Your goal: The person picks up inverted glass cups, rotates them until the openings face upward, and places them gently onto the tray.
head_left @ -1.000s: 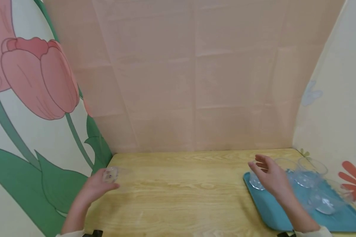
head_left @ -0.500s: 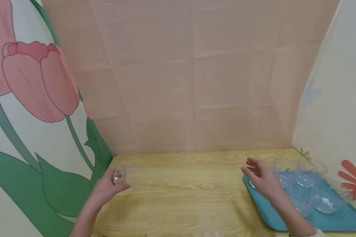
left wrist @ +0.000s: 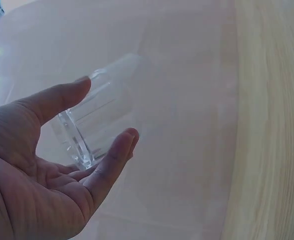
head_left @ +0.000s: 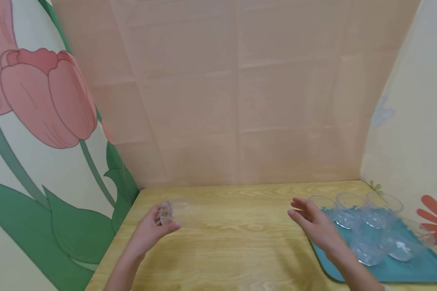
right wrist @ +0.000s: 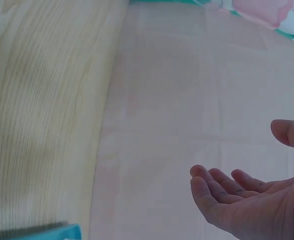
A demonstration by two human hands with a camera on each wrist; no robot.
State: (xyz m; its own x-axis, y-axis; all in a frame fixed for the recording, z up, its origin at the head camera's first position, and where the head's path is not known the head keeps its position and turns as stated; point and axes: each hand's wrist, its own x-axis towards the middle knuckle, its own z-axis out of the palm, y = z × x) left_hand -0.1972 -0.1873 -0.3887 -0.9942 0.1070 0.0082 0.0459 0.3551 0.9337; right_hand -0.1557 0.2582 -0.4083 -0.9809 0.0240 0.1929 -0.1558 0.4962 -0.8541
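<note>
My left hand (head_left: 149,232) grips a clear cup (head_left: 166,213) above the left part of the table. In the left wrist view, thumb and fingers curl round the see-through cup (left wrist: 99,112), which is tipped on its side. Its base lies toward the palm. My right hand (head_left: 315,224) is in the air by the left edge of a blue tray (head_left: 415,273), its fingers loosely bent. Nothing is between them in the right wrist view. Several clear cups stand on the tray, among them a front cup (head_left: 365,254); my right arm partly covers the tray.
The wood-grain table (head_left: 233,242) spreads between both hands. A pinkish sheet (head_left: 236,101) hangs along its back edge. Walls with painted flowers rise at the left and the right, and the right wall (head_left: 415,121) is close to the tray.
My left hand has moved right with the cup, which has turned so its base faces left. My right hand has drifted left and slightly down, uncovering more of the cups on the tray.
</note>
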